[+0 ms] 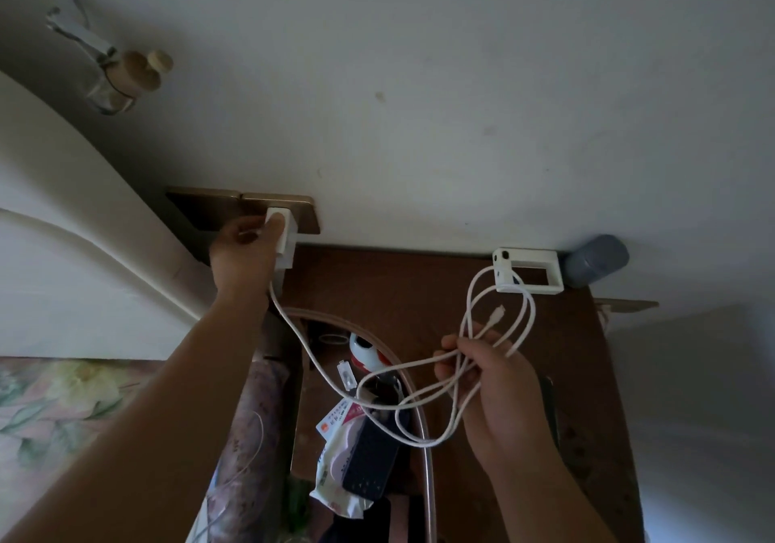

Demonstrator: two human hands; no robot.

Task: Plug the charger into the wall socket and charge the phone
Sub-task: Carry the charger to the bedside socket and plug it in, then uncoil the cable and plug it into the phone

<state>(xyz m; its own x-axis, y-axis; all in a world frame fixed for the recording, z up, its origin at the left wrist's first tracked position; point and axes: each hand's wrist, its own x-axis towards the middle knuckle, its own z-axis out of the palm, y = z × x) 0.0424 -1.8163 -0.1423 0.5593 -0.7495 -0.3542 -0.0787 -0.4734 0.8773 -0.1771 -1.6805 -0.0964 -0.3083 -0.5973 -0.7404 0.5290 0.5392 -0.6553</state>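
Note:
A white charger block [284,235] sits against the gold-brown wall socket plate [304,211] above the brown bedside table [419,287]. My left hand [241,249] is closed around the charger, pressing it at the socket. Its white cable [318,368] runs down and right into loose loops held in my right hand [488,379]. The cable's free plug end [498,313] sticks up above my right fingers. I cannot pick out the phone with certainty; a dark flat item [369,461] lies among clutter on the table.
On the table's back edge stand a white rectangular frame device [529,271] and a grey cylinder [595,261]. A red-and-white round object [365,352], packets and a clear tube [423,429] clutter the table's left part. A floral bedsheet [63,400] lies at left.

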